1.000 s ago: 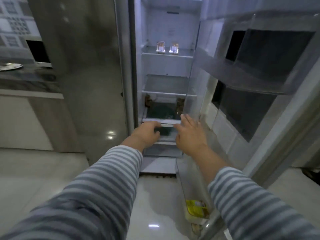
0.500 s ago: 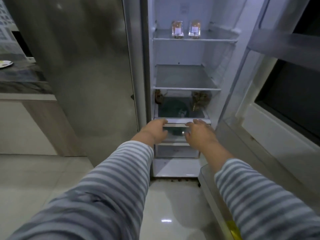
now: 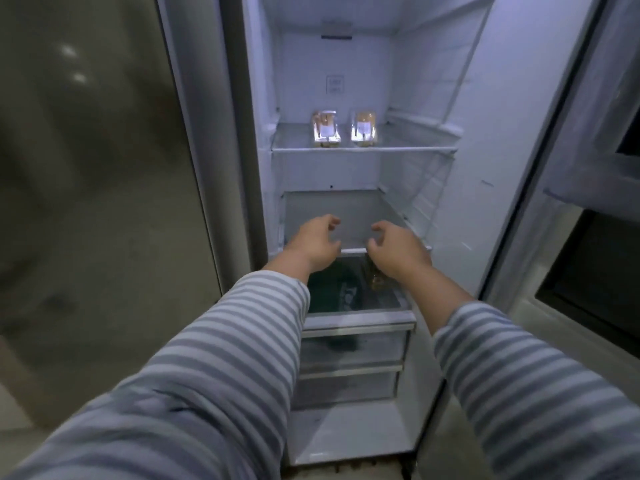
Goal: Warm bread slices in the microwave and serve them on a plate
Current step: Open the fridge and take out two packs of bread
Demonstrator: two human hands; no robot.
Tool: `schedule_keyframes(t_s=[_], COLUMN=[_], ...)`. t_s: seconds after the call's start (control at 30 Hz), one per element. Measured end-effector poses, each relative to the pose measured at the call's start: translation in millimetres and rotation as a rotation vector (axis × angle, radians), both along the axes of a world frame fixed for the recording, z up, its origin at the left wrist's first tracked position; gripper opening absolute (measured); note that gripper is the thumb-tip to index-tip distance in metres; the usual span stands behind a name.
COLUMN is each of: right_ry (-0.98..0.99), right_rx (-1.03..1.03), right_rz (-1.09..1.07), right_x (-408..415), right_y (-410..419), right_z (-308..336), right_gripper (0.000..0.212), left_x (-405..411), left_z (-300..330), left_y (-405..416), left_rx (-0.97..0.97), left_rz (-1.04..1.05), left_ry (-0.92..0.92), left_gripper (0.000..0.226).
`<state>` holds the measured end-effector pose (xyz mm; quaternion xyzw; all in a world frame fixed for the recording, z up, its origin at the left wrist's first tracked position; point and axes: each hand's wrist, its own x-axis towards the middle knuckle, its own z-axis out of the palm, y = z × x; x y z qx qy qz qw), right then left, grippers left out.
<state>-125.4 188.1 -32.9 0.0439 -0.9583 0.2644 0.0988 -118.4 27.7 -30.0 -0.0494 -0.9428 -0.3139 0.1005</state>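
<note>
Both hands empty, fingers loosely curled — left hand (image 3: 317,245) and right hand (image 3: 398,251) at mid-frame — while bread packs (image 3: 344,129) sit straight above on upper shelf (image 3: 363,149), roughly equidistant, ends toward me.

The tall grey closed fridge door (image 3: 104,202) looks like brushed metal with a dull sheen that mirrors ceiling lights. The white fridge interior walls (image 3: 467,220) look like smooth, glossy plastic. The clear shelf (image 3: 363,147) appears to be glass with a pale trim. Two shiny transparent wrapped packs (image 3: 344,130) glint. The grey-and-white striped sleeves (image 3: 221,375) are soft matt knit cloth.
</note>
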Motion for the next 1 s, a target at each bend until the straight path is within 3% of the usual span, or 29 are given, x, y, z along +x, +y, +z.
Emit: schedule_keyframes(t_s=[0.37,0.63,0.77,0.9,1.0], right_ry=[0.218,0.321,0.268,0.191,0.157], right_rx=[-0.076,-0.063,-0.141,-0.18,-0.172], right_rz=[0.035,0.024,0.011,0.03,0.032], right_x=[-160,-253,-289,-309,-313], right_y=[-20,-40,-41,-43,-46], right_z=[107,139,138,131,125], right_gripper=[0.039,0.049,0.053,0.057,0.06], left_x=[-151,-246,-278,-289,-289], left_z=[103,130,129,119,115], left_y=[-9,-13,-14,-17,-26], left_rx=[0.137,0.149,0.139,0.038,0.103], left_rz=[0.09,0.233,0.265,0.372,0.379], left_ry=[0.281,0.332,0.308,0.135,0.059], left_gripper=[0.043,0.042,0.058,0.086,0.094])
